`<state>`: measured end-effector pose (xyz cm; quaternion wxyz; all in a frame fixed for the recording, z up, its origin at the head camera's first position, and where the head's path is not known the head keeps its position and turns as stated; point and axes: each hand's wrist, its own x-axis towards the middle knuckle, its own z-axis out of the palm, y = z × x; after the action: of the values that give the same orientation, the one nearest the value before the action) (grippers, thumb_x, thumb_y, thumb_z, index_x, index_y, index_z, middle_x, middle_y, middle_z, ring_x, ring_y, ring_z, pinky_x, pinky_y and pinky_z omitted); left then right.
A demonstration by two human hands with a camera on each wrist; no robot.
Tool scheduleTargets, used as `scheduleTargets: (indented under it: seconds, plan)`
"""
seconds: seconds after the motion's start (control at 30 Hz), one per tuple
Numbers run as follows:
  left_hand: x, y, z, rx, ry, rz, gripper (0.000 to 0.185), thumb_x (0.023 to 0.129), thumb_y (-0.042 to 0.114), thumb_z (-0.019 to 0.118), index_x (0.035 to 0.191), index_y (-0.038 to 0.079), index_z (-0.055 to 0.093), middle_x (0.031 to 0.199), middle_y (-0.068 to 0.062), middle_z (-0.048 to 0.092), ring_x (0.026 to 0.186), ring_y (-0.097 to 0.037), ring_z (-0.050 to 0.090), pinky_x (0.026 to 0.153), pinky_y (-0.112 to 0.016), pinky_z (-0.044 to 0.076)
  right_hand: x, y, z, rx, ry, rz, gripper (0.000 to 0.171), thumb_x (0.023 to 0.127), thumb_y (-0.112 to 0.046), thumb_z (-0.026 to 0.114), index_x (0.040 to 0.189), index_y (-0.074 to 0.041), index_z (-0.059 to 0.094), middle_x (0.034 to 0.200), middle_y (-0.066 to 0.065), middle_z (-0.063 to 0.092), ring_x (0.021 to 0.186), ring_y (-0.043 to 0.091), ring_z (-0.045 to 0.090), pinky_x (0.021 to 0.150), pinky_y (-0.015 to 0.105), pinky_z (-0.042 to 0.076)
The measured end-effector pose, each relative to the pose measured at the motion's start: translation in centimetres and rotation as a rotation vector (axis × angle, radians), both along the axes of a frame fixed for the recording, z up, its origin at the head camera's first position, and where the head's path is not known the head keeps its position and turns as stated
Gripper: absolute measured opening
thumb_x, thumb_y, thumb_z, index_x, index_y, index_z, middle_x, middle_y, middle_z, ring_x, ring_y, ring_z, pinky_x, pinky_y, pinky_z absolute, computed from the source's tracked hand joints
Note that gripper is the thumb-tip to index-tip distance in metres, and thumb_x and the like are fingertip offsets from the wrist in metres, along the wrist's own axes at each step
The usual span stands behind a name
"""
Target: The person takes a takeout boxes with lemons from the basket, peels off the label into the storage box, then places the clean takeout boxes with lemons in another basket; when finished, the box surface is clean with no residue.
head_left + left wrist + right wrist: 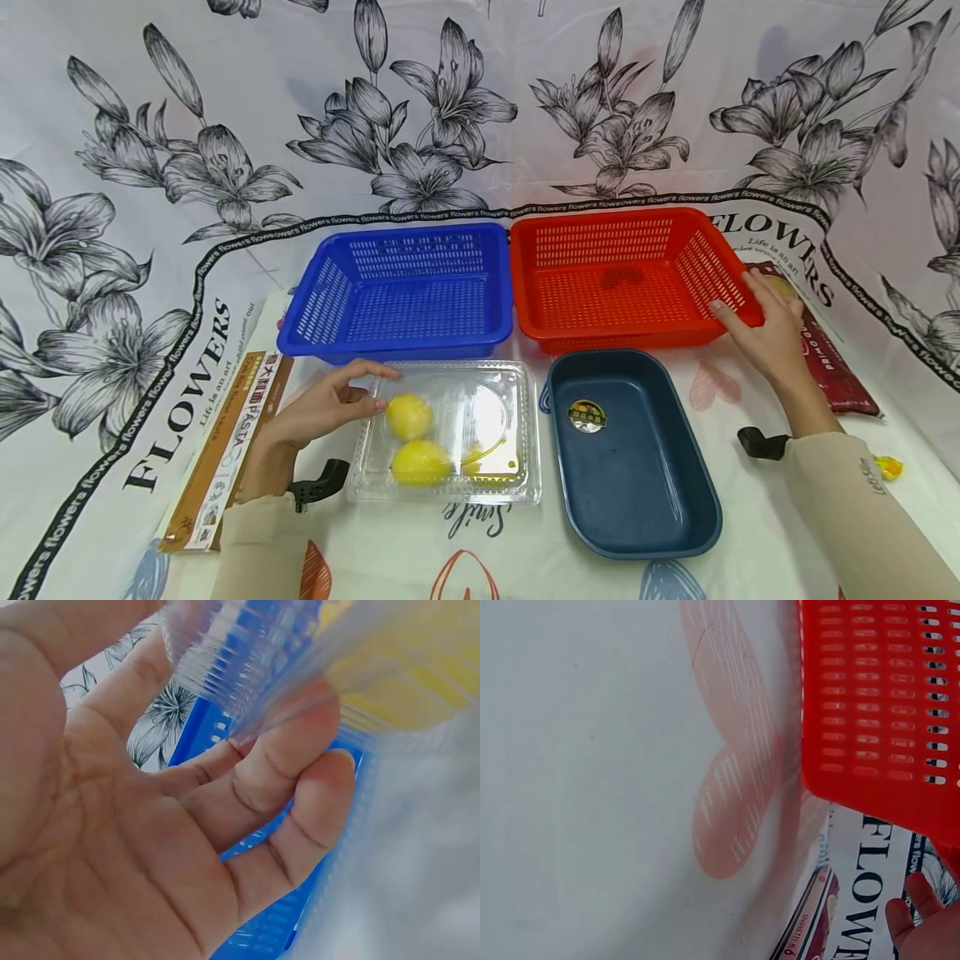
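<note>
A clear plastic clamshell box (525,433) lies on the table in front of me with two lemons (408,417) inside. My left hand (337,400) holds its far left corner, thumb against the lid and fingers along the back edge. The left wrist view shows the fingers (300,787) bent round the clear box (247,667), with the blue basket (270,930) behind. My right hand (750,321) grips the front right corner of the red basket (607,217), thumb inside the rim. In the right wrist view only fingertips (919,915) show below the red basket (885,705).
A blue basket (315,308) stands left of the red one, touching it. A dark blue tray (705,517) sits in front of the red basket, beside the clear box. A pasta packet (225,450) lies far left. A red packet (832,358) lies far right.
</note>
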<state>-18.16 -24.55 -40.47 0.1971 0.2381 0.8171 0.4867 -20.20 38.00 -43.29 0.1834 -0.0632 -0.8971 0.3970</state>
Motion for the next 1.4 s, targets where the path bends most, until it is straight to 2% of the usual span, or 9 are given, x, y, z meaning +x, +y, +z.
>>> scheduleTargets:
  seconds: [0.07,0.23,0.5,0.67,0.8,1.0,1.2,1.4]
  plan:
    - [0.0,0.2,0.1,-0.008,-0.001,0.020,0.041,0.099,0.018,0.068,0.139,0.016,0.059,0.147,-0.010,0.052,0.085,-0.039,0.071,0.080,-0.033,0.059,0.0,0.0,0.0,-0.009,0.004,0.003,0.074,0.098,-0.040,0.061,0.160,-0.010,0.032,0.169,0.012,0.025,0.153,0.044,0.010,0.116,0.078,0.011]
    - [0.1,0.5,0.4,-0.005,0.012,0.032,0.040,0.098,0.018,0.068,0.137,0.016,0.061,0.146,-0.008,0.051,0.084,-0.040,0.070,0.080,-0.031,0.059,-0.1,0.0,-0.1,-0.028,0.022,0.016,0.073,0.099,-0.038,0.060,0.160,-0.008,0.032,0.169,0.013,0.025,0.155,0.046,0.005,0.118,0.076,0.005]
    - [0.3,0.5,0.7,0.021,0.047,0.020,0.043,0.099,0.013,0.066,0.140,0.004,0.057,0.148,-0.009,0.047,0.090,-0.042,0.067,0.081,-0.029,0.059,-0.2,0.1,-0.2,-0.037,0.037,0.026,0.072,0.099,-0.037,0.059,0.159,-0.006,0.032,0.169,0.015,0.026,0.155,0.047,0.010,0.120,0.074,0.003]
    - [0.3,0.7,1.1,0.050,0.058,0.010,0.042,0.099,0.010,0.064,0.140,0.004,0.057,0.146,-0.001,0.049,0.092,-0.039,0.065,0.080,-0.029,0.059,0.0,0.1,-0.1,-0.044,0.026,0.017,0.072,0.099,-0.037,0.059,0.160,-0.007,0.032,0.169,0.013,0.025,0.156,0.046,0.011,0.121,0.073,0.004]
    - [0.2,1.2,2.0,0.067,0.078,-0.014,0.040,0.100,0.008,0.063,0.140,0.007,0.058,0.144,0.007,0.049,0.090,-0.029,0.066,0.078,-0.029,0.059,0.2,0.2,-0.1,-0.044,0.021,-0.001,0.072,0.100,-0.036,0.059,0.160,-0.008,0.032,0.169,0.012,0.025,0.156,0.045,0.012,0.121,0.073,0.007]
    - [-0.1,2.0,3.5,0.082,0.112,-0.052,0.039,0.100,0.006,0.062,0.139,0.007,0.058,0.142,0.005,0.048,0.078,-0.017,0.064,0.073,-0.028,0.058,0.3,0.3,-0.1,-0.038,0.021,-0.012,0.072,0.099,-0.037,0.059,0.160,-0.009,0.032,0.169,0.012,0.026,0.155,0.044,0.014,0.120,0.072,0.010]
    - [-0.5,2.6,5.1,0.108,0.118,-0.072,0.039,0.101,0.003,0.059,0.140,0.004,0.056,0.146,0.002,0.044,0.072,-0.018,0.062,0.074,-0.027,0.058,0.3,0.1,-0.1,-0.056,0.030,-0.001,0.071,0.099,-0.036,0.059,0.159,-0.009,0.032,0.169,0.013,0.026,0.156,0.044,0.013,0.121,0.072,0.006]
    - [-1.1,3.1,6.6,0.121,0.152,-0.067,0.040,0.101,0.002,0.059,0.140,0.001,0.055,0.146,0.002,0.045,0.076,-0.021,0.065,0.078,-0.027,0.059,0.0,-0.1,-0.1,-0.065,0.035,0.018,0.071,0.099,-0.035,0.059,0.159,-0.008,0.032,0.169,0.014,0.025,0.157,0.043,0.012,0.122,0.070,-0.004]
